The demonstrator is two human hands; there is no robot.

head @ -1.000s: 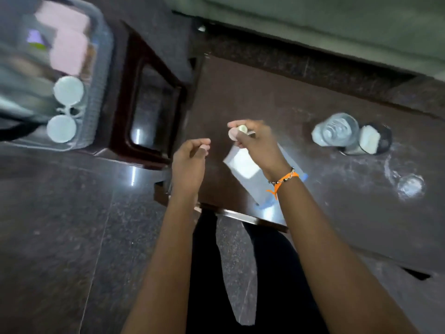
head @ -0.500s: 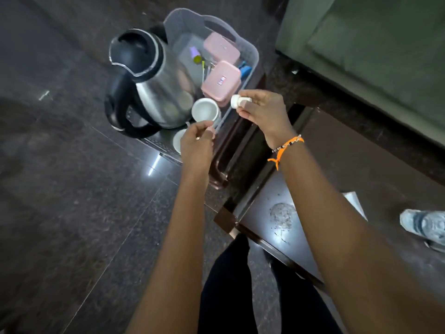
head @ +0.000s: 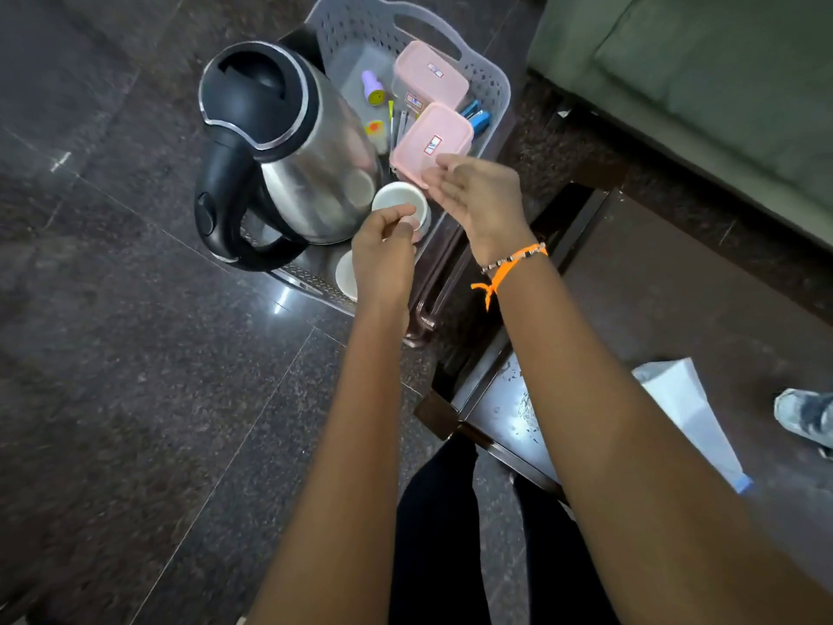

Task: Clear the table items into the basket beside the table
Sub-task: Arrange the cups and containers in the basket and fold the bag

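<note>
The floor [head: 135,399] is dark polished speckled stone in large tiles with thin pale joints, and it carries small bright glints of reflected light. A green upholstered sofa [head: 721,83] fills the upper right corner. Before it stands the dark wooden bench [head: 676,309], its glossy top dusty.

The basket [head: 493,90] sits on the floor, left of the table [head: 676,309]. In it, the kettle [head: 288,146] stands on the left, two boxes [head: 430,144] on the right, a cup [head: 399,200] between them.
</note>
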